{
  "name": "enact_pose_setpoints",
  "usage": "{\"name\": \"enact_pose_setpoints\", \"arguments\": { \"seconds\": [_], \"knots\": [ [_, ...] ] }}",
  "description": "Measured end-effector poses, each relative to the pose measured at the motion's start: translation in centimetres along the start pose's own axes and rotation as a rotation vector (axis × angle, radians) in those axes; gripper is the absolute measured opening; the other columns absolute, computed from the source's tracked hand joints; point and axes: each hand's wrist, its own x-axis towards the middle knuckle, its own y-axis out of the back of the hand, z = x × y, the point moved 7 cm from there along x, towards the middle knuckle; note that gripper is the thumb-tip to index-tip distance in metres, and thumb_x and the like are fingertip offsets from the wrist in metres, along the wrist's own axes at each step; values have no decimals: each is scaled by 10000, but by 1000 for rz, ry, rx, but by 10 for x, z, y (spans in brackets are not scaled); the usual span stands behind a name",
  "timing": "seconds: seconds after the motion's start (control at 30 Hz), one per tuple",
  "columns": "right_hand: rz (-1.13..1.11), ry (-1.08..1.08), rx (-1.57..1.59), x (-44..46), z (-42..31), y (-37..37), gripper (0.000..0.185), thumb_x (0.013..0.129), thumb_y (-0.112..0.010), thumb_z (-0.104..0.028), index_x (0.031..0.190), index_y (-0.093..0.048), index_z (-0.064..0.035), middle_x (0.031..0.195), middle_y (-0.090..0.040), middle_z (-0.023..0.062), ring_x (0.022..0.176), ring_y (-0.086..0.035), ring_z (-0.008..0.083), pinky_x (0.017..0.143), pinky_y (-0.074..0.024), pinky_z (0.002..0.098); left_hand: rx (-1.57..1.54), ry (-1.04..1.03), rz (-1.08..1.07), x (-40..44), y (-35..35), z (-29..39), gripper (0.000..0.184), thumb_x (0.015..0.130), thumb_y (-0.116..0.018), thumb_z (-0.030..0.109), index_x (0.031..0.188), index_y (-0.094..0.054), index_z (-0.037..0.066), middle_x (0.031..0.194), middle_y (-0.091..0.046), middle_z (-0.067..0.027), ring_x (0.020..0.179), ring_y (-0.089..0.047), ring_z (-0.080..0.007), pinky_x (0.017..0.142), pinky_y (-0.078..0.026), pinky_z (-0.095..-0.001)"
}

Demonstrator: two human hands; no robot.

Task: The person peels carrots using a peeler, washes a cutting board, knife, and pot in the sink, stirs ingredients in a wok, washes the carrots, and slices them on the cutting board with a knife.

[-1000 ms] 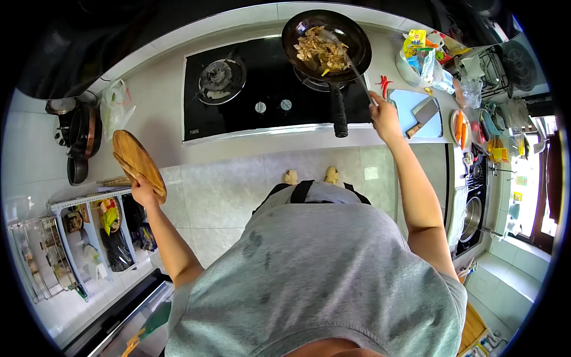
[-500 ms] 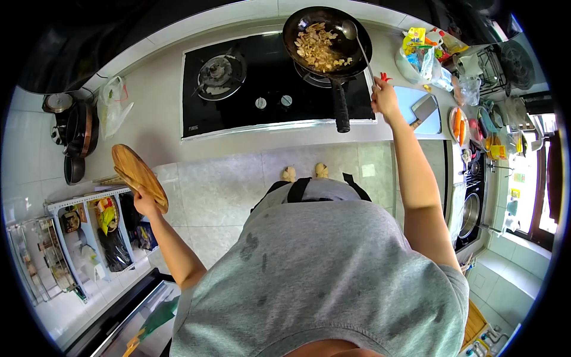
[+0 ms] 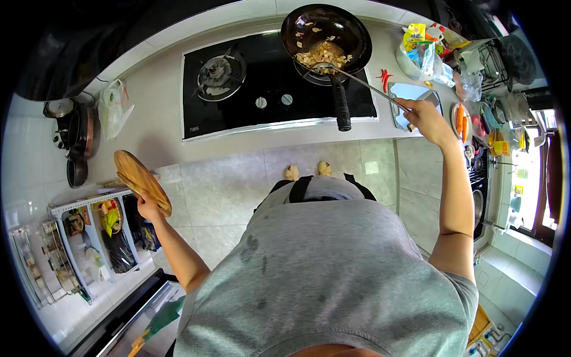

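My right hand point(image 3: 423, 119) is closed around the handle of a long metal ladle point(image 3: 375, 89). The ladle's head rests at the near side of a black wok point(image 3: 351, 35), against the chopped food point(image 3: 327, 55) gathered there. The wok sits on the right burner, its dark wrapped handle point(image 3: 341, 107) pointing toward me and untouched. Off to the left, my left hand point(image 3: 148, 206) grips a round wooden lid point(image 3: 141, 178) by its handle, holding it tilted in front of the counter edge.
The left burner point(image 3: 220, 77) holds no pan. Right of the stove lie red chilies point(image 3: 385, 78), a blue cutting board point(image 3: 407, 92), a plate of carrots point(image 3: 460, 122) and a bowl of packets point(image 3: 410, 65). A plastic bag point(image 3: 113, 110) and dark pots point(image 3: 80, 128) stand left.
The ladle has come from the wok's right side to its near side, and my right hand has moved right and toward me. The food has shifted nearer; the lid has dropped slightly.
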Motion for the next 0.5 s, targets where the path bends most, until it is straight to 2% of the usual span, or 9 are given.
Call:
{"name": "enact_pose_setpoints", "arguments": {
  "seconds": [0.03, 0.1, 0.13, 0.2, 0.33, 0.4, 0.43, 0.5],
  "knots": [
    [3, -4, 4, 8, 6, -12, 405, 912, -564, -72, 1316, -580, -70, 918, -670, 212, 810, -638, 287, 795, -476, 371, -1, -6, -2, 3, -2, 0, 486, 906, -593, 428, 944, -716, -41, 846, -720, -190, 770, -687, -317, 720, -514, -399],
    [224, 197, -46, 39, 11, -37, 382, 907, -556, -89, 1287, -597, -89, 1009, -653, 273, 983, -619, 425, 869, -480, 452, 60, -27, 31, 7, -4, 3, 479, 910, -586, 420, 931, -717, -40, 839, -719, -193, 766, -685, -326, 715, -513, -404],
    [227, 191, -43, 48, 10, -46, 382, 907, -556, -89, 1287, -597, -89, 1009, -653, 273, 983, -619, 425, 869, -480, 452, 58, -34, 27, 9, -6, 7, 479, 910, -586, 420, 931, -717, -40, 839, -719, -193, 766, -685, -326, 715, -513, -404],
    [308, 26, 108, 64, 13, -53, 385, 915, -540, -94, 1298, -580, -91, 1024, -644, 286, 989, -608, 445, 867, -477, 488, -27, 14, -10, 10, -13, 13, 477, 913, -584, 414, 924, -717, -45, 835, -719, -194, 763, -683, -334, 715, -511, -409],
    [450, -90, 109, 80, 46, -68, 397, 922, -540, -105, 1318, -560, -99, 998, -647, 287, 979, -605, 457, 853, -476, 505, -26, -4, 12, 15, -18, 22, 483, 918, -581, 418, 935, -715, -47, 842, -720, -194, 759, -683, -330, 715, -511, -406],
    [477, -55, 4, 72, 51, -77, 396, 928, -532, -111, 1322, -549, -79, 869, -656, 270, 859, -643, 425, 764, -501, 482, -38, -52, 19, 26, -27, 15, 492, 920, -583, 423, 957, -709, -51, 859, -721, -196, 758, -685, -320, 713, -510, -399],
    [476, -58, 4, 59, 39, -74, 396, 928, -532, -111, 1322, -549, -79, 869, -656, 270, 859, -643, 425, 764, -501, 482, -38, -53, 16, 24, -25, 22, 492, 920, -583, 423, 957, -709, -51, 859, -721, -196, 758, -685, -320, 713, -510, -399],
    [175, -316, 599, 41, 37, -91, 378, 946, -523, -127, 1316, -553, -57, 674, -613, 179, 626, -637, 321, 583, -499, 429, -92, -50, -28, 19, -25, 34, 501, 922, -584, 427, 977, -703, -57, 876, -721, -199, 770, -687, -314, 716, -510, -395]
  ]
}}
